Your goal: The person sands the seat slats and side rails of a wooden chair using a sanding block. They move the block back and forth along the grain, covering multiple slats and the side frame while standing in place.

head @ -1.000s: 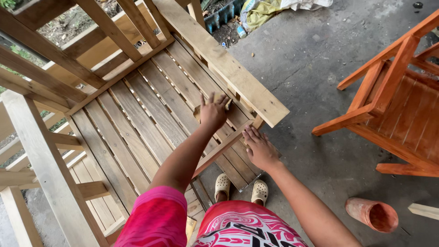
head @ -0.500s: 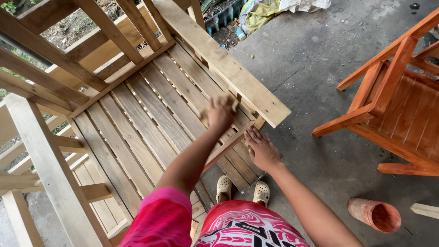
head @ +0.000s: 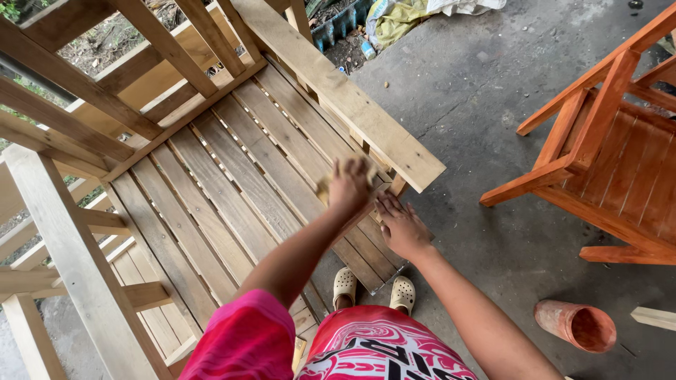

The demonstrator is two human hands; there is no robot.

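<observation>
The person is standing over an unpainted wooden chair (head: 232, 176), and both hands are working at its slatted seat. The right hand (head: 403, 226) is lying flat with fingers together, pressing on the front edge of the seat and gripping nothing. Just to its left and slightly farther out, the left hand (head: 350, 184) is blurring, curled over a small tan pad (head: 325, 187) that is peeking out at its left side; whether the fingers are truly clamping it I cannot tell. Under both hands the seat slats are running long from the near front edge away toward the backrest, slanting up and left. Beyond the left hand, the chair's flat armrest (head: 338, 91) is lying parallel to those slats. Well off to the right of the right hand, an orange chair (head: 605, 162) is standing, and nearer, a terracotta-coloured cup (head: 577, 325) is lying on the concrete floor (head: 479, 84).
</observation>
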